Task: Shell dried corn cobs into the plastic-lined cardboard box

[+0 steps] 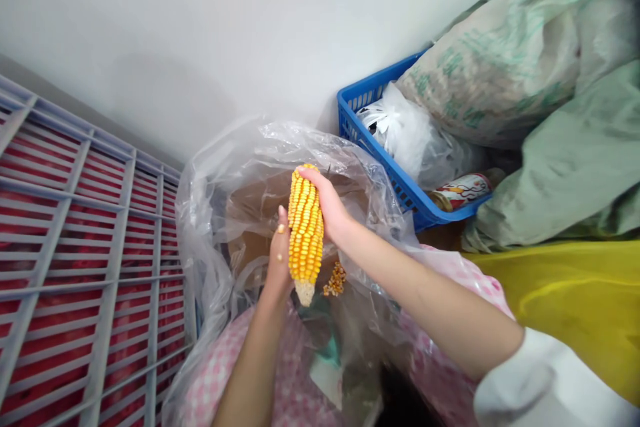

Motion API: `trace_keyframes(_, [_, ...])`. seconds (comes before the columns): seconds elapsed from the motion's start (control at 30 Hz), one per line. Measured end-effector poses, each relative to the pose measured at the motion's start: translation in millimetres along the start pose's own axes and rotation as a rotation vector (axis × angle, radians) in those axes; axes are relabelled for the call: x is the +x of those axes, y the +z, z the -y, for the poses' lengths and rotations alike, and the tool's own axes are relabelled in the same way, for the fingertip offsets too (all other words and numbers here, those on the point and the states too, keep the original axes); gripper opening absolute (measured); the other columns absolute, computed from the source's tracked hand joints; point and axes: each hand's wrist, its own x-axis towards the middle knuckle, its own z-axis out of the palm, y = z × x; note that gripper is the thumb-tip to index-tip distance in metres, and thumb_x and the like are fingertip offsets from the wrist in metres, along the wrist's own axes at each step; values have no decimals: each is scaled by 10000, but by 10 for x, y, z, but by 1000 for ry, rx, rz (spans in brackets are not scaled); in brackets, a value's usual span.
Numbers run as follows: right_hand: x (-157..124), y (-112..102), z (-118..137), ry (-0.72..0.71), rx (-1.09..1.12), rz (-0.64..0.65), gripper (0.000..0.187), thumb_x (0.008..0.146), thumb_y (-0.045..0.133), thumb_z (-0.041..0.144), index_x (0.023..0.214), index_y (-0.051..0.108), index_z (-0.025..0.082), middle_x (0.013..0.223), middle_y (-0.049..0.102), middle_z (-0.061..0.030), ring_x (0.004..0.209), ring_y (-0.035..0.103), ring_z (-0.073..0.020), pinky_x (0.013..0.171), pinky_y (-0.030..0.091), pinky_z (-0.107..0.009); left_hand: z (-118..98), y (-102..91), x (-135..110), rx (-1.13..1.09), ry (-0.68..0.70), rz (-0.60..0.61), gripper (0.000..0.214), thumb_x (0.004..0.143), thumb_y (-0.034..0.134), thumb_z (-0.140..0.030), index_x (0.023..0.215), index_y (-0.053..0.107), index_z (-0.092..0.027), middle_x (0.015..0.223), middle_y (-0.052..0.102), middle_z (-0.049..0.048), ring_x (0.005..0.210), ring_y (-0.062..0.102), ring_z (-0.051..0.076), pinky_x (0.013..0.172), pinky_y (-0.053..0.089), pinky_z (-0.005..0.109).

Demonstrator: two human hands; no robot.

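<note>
An ear of corn (306, 233) with rows of yellow kernels is held upright over a clear plastic bag (205, 213), its pale, bare tip pointing down toward me. My right hand (331, 205) is closed around its upper right side, the thumb lying across the top end. On the other side, my left hand (281, 255) presses against the cob, its thumb raised and its other fingers hidden behind the ear. A couple of loose kernels cling to that hand. Below lies a small heap of corn kernels (335, 279) inside the bag.
A grey slatted plastic crate (95, 213) with red behind its bars stands at left. To the right, a blue basket (370, 137) holds a white plastic bag (400, 133) and a can (463, 190). Large sacks (500, 73) lean over it. Yellow material (575, 300) lies nearer.
</note>
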Motion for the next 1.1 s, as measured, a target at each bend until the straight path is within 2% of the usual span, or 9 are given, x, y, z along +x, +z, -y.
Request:
trace_keyframes(0.1, [3,22,34,-79,-11,-15,308,573,669,418,738,549,188,584,533,26,548,498,-112,575,430,-274,-93,-59,17,-52,-91,210,640,809,281,-610,1076,606,-127,1011,656,118,1034,566,243,889,429,345])
trace_keyframes(0.17, [10,11,17,-179,-87,-31,318,554,689,407,755,571,191,647,570,17,592,518,-114,599,427,-271,-86,-73,18,-49,-44,274,601,787,363,-606,1115,586,-154,1061,643,108,1057,555,238,903,421,335])
trace_keyframes(0.23, [19,-13,-23,-218,-159,-35,328,540,701,401,767,586,195,698,595,14,630,532,-119,612,425,-267,-33,-58,14,-62,28,259,541,766,461,-563,1153,560,-198,1110,626,81,1082,541,220,921,408,315])
trace_keyframes(0.3, [24,-38,-63,-174,-165,-36,341,529,708,401,767,585,191,692,596,15,622,532,-120,599,424,-262,31,-27,9,-97,55,234,516,771,479,-536,1172,542,-218,1140,612,64,1090,538,206,931,402,308])
trace_keyframes(0.4, [20,-61,-91,-96,-112,-60,342,518,714,395,746,571,183,635,567,28,566,509,-108,560,413,-253,82,10,8,-145,12,245,519,788,446,-543,1164,549,-201,1137,612,66,1074,549,208,929,408,314])
trace_keyframes(0.7, [10,-69,-88,-71,-100,-118,341,519,713,387,737,553,181,613,536,37,549,491,-102,547,395,-250,32,53,-38,-148,-100,185,512,793,417,-557,1083,592,-173,1002,663,74,993,587,232,852,461,321])
trace_keyframes(0.83, [11,-37,-11,-139,-70,-67,362,518,716,398,771,555,194,646,549,33,574,498,-106,577,411,-258,-28,6,-49,-118,-95,229,544,768,434,-584,1073,597,-164,981,669,82,980,594,238,829,469,321])
trace_keyframes(1.0, [54,-28,67,-292,-73,-102,399,527,702,428,818,546,205,704,558,27,618,513,-111,609,415,-265,-29,-55,-39,14,0,212,479,773,458,-551,1040,625,-190,1071,647,66,1099,531,227,894,424,292])
trace_keyframes(1.1, [78,-47,70,-288,-105,-118,395,527,698,427,814,552,199,713,557,21,621,509,-111,605,407,-266,30,-15,-35,-41,22,203,445,804,431,-523,1037,624,-197,1121,626,49,1120,517,208,914,410,291])
